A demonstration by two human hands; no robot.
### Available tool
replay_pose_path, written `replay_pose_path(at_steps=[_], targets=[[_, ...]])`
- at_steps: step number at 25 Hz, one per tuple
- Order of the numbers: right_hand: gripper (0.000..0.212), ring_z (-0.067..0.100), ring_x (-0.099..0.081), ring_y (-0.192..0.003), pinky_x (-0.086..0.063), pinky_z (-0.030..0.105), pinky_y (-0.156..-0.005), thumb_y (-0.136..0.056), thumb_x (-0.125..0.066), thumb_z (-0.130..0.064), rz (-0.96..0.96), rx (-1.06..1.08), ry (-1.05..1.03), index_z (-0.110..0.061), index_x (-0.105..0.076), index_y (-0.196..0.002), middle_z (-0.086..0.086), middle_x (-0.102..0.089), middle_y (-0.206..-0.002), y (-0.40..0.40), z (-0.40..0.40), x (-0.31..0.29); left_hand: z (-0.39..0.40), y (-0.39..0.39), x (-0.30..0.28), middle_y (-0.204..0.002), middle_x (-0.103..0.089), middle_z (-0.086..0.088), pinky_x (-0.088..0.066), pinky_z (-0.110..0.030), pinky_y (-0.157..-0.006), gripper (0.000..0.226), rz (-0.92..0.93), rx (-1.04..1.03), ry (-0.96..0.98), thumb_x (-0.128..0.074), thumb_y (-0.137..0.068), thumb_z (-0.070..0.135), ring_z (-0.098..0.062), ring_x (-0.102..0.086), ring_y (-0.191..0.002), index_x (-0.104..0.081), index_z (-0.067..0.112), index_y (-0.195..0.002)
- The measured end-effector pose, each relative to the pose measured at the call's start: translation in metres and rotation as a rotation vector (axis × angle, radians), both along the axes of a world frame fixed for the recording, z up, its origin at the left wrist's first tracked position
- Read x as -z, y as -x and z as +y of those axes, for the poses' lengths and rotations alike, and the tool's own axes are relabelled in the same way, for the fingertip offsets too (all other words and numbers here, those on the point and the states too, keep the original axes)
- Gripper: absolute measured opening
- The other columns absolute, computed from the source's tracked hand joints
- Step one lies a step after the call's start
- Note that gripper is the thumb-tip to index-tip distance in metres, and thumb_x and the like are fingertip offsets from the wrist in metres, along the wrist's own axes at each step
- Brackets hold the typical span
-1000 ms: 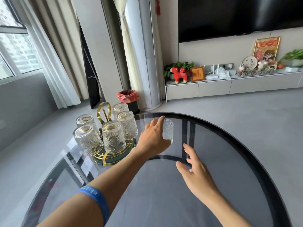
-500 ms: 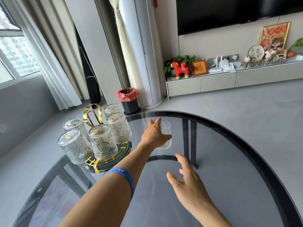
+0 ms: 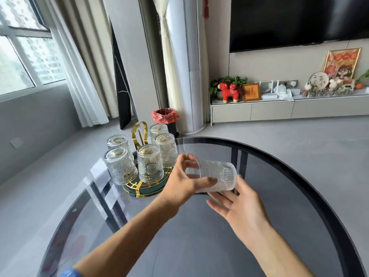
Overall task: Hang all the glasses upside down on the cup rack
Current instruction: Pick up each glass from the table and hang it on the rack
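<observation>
While left hand fingers grip ribbed glass sideways, right hand spreads open beneath; cup rack at 9 o'clock.

glasses: 6; rack: 1; hands: 2; table: 1

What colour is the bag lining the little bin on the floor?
Red, on a dark bin, seen in the head view.

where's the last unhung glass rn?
In the head view the glass is centre frame, lying on its side above the glass table, held in the left hand. The right hand is just under it, and the cup rack is to its left.
</observation>
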State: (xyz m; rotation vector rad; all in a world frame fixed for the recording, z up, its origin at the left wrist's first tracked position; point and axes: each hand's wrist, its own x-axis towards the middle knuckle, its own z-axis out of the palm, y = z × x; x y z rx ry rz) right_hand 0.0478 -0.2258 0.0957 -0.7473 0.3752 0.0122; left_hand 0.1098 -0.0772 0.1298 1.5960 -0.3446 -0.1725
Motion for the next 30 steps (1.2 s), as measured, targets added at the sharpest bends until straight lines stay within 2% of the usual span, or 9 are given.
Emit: replay_pose_path(at_steps=[3, 7, 9, 11, 13, 18, 21, 26, 30], targets=[[0.037, 0.028, -0.071, -0.099, -0.057, 0.045, -0.079, -0.097, -0.051, -0.040, -0.071, 0.033, 0.112, -0.015, -0.063, -0.122, 0.013, -0.074, -0.113, 0.004, 0.025, -0.017, 0.031, 0.014, -0.012, -0.102, -0.059, 0.001, -0.057, -0.033, -0.067, 0.062, -0.144, 0.066, -0.228, -0.088, -0.058, 0.014, -0.015, -0.065, -0.076, -0.046, 0.024, -0.103], [0.037, 0.007, -0.066, -0.105, -0.052, 0.034, -0.085, -0.085, -0.061, -0.051, -0.230, 0.093, 0.582, -0.033, -0.062, -0.117, -0.004, -0.069, -0.119, 0.004, 0.074, -0.047, 0.064, 0.019, -0.036, -0.099, -0.060, 0.015, -0.054, -0.014, -0.074, 0.086, -0.250, 0.103, -0.374, -0.084, -0.055, 0.021, 0.013, -0.061, -0.076, -0.042, 0.038, -0.129], [0.049, -0.011, -0.061, -0.102, -0.048, 0.023, -0.081, -0.070, -0.066, -0.057, -0.345, 0.044, 0.671, -0.037, -0.062, -0.114, -0.018, -0.064, -0.118, 0.005, 0.098, -0.066, 0.080, 0.022, -0.045, -0.095, -0.069, 0.006, -0.058, -0.030, -0.081, 0.091, -0.197, 0.057, -0.238, -0.087, -0.052, 0.022, -0.002, -0.067, -0.078, -0.043, 0.035, -0.131], [0.051, -0.014, -0.060, -0.102, -0.047, 0.013, -0.075, -0.067, -0.068, -0.055, -0.439, -0.036, 0.686, -0.037, -0.062, -0.114, -0.024, -0.064, -0.114, -0.001, 0.114, -0.078, 0.099, 0.023, -0.052, -0.106, -0.071, 0.005, -0.056, -0.041, -0.091, 0.086, -0.240, -0.047, -0.160, -0.091, -0.052, 0.026, -0.014, -0.069, -0.097, -0.048, 0.035, -0.127], [0.045, -0.012, -0.061, -0.103, -0.047, 0.009, -0.074, -0.072, -0.068, -0.054, -0.506, -0.110, 0.758, -0.038, -0.061, -0.114, -0.022, -0.065, -0.113, -0.012, 0.126, -0.088, 0.121, 0.019, -0.056, -0.117, -0.066, 0.008, -0.053, -0.031, -0.094, 0.082, -0.313, -0.141, -0.135, -0.091, -0.056, 0.029, -0.010, -0.063, -0.111, -0.050, 0.032, -0.128], [0.034, 0.014, -0.063, -0.091, -0.051, 0.039, -0.080, -0.083, -0.067, -0.039, -0.467, -0.008, 1.245, -0.031, -0.055, -0.114, -0.010, -0.063, -0.102, -0.069, 0.149, -0.120, 0.184, -0.014, -0.064, -0.107, -0.074, 0.004, -0.056, -0.017, -0.074, 0.073, -0.296, -0.310, 0.181, -0.089, -0.058, 0.003, -0.011, -0.072, -0.098, -0.057, 0.030, -0.118], [0.037, 0.017, -0.061, -0.090, -0.047, 0.034, -0.076, -0.085, -0.062, -0.038, -0.437, -0.005, 1.485, -0.028, -0.051, -0.119, -0.008, -0.065, -0.100, -0.121, 0.166, -0.134, 0.217, -0.056, -0.081, -0.099, -0.077, 0.008, -0.058, -0.024, -0.079, 0.075, -0.273, -0.443, 0.282, -0.089, -0.051, 0.006, -0.010, -0.073, -0.094, -0.056, 0.031, -0.114], [0.052, 0.026, -0.052, -0.124, -0.043, 0.041, -0.097, -0.095, -0.049, -0.044, -0.490, -0.199, 1.885, -0.023, -0.041, -0.141, -0.002, -0.049, -0.146, -0.193, 0.179, -0.120, 0.235, -0.129, -0.099, -0.112, -0.070, -0.004, -0.049, -0.048, -0.102, 0.099, -0.251, -0.484, 0.340, -0.093, -0.047, 0.018, -0.023, -0.067, -0.109, -0.045, 0.018, -0.134], [0.060, 0.036, -0.035, -0.138, -0.030, 0.053, -0.111, -0.099, -0.029, -0.046, -0.442, -0.377, 2.078, -0.016, -0.022, -0.151, 0.001, -0.023, -0.162, -0.221, 0.178, -0.102, 0.227, -0.173, -0.098, -0.109, -0.071, 0.001, -0.054, -0.027, -0.087, 0.088, -0.259, -0.530, 0.254, -0.093, -0.055, 0.015, -0.009, -0.071, -0.098, -0.049, 0.017, -0.131]])
